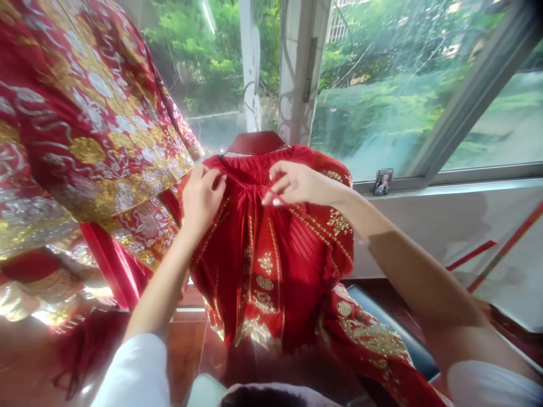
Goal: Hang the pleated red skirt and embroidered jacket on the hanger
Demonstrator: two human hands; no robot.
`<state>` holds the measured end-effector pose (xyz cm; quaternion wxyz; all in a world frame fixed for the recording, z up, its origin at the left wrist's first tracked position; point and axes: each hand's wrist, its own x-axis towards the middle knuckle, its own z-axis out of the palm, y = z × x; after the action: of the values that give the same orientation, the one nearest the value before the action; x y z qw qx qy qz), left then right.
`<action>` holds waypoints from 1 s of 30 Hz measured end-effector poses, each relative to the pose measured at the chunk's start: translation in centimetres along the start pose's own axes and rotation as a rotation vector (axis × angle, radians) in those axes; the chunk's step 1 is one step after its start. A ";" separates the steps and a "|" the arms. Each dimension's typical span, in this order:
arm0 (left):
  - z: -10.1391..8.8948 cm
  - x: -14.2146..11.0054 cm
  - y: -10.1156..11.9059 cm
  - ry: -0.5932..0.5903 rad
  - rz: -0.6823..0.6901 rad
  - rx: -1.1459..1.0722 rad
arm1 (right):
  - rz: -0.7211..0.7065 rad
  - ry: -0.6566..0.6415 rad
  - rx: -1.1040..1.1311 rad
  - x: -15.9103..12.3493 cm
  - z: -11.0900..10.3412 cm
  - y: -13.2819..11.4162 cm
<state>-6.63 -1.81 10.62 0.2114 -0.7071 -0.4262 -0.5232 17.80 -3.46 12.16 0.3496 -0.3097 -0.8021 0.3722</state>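
A red pleated skirt (299, 265) with gold embroidery hangs in front of me, gathered at its waist by a thin red cord. Behind its top edge a reddish-brown hanger (257, 142) with a metal hook shows. My left hand (204, 189) is at the left of the waist, its fingers curled onto the fabric or cord there. At the right of the gathered middle, my right hand (292, 182) has its thumb and fingertips close together at the cord. What exactly each set of fingertips grips is too small to make out.
To the left hangs a large red garment (106, 113) with gold and silver embroidery. Windows (382, 102) stand behind, with a small picture card (384, 182) on the sill. A red embroidered cloth (373, 333) lies at lower right beside a dark flat object (392, 328). The floor (186, 339) is reddish brown.
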 end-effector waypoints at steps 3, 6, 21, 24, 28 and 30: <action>2.5 0.1 1.2 0.088 -0.109 -0.278 | -0.159 0.264 0.075 1.7 1.3 0.7; 3.9 0.1 2.5 -0.056 -0.157 -0.616 | -0.269 0.457 -0.147 2.7 2.8 1.8; 4.3 -1.0 2.4 -0.293 0.121 -0.392 | -0.216 0.536 -0.705 2.6 4.2 2.5; 3.0 -0.7 2.0 -0.303 0.158 -0.171 | -0.165 0.619 -0.708 2.2 3.7 2.4; 1.0 -0.4 0.8 -0.284 0.130 0.037 | -0.108 0.755 -0.810 1.1 1.6 3.1; 0.8 -0.4 0.6 -0.316 0.088 -0.062 | -0.103 0.764 -0.797 0.7 1.1 3.2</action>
<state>-5.74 -1.68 10.01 0.1424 -0.8047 -0.4064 -0.4087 17.29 -1.70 9.22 0.4893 -0.4914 -0.7110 -0.1166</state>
